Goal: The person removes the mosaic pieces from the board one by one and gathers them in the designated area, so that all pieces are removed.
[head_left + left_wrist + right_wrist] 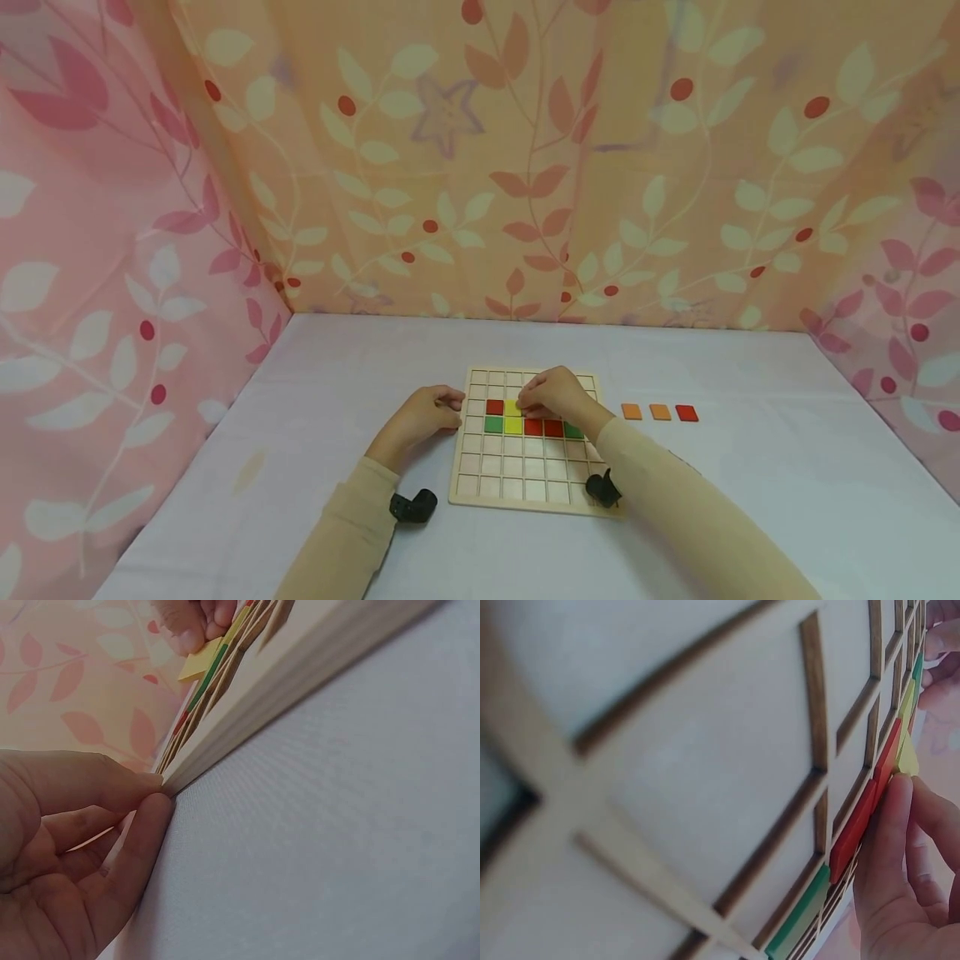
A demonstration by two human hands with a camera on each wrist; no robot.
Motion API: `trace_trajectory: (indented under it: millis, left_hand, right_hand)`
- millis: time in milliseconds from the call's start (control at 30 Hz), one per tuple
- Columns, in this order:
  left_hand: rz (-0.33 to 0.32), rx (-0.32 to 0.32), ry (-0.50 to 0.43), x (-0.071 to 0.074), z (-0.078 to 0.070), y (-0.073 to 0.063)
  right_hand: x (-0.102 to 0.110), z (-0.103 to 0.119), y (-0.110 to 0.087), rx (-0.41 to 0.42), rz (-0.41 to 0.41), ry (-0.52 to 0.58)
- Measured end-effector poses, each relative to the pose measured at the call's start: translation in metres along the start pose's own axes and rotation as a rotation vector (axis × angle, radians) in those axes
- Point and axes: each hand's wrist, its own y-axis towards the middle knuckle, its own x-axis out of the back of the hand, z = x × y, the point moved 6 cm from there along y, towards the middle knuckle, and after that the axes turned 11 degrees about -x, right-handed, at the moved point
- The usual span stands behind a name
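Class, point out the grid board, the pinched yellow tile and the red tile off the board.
Grid board (513,487): head view, bare square.
Pinched yellow tile (199,664): left wrist view, exposed face.
Red tile (686,413): head view, middle of top.

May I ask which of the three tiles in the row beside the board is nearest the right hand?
The orange tile nearest the board; the middle orange tile and the red tile lie farther from the right hand.

At lower centre, red, green and yellow tiles (533,427) coloured the pale gridded board (525,505); the orange curtain (517,167) above bore whitish leaves (678,118) and red dots (682,89).
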Motion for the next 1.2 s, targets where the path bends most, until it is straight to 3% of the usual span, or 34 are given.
trace_trajectory:
  millis: [833,1200]
  left_hand:
    - [-0.011,0.004,0.014,-0.001,0.001,-0.001]
    - [-0.008,0.001,0.019,0.000,0.002,-0.001]
  right_hand:
    - [0.001,-0.003,0.002,-0.041,-0.043,0.007]
    - [0.015,-0.001,-0.012,-0.041,0.053,0.134]
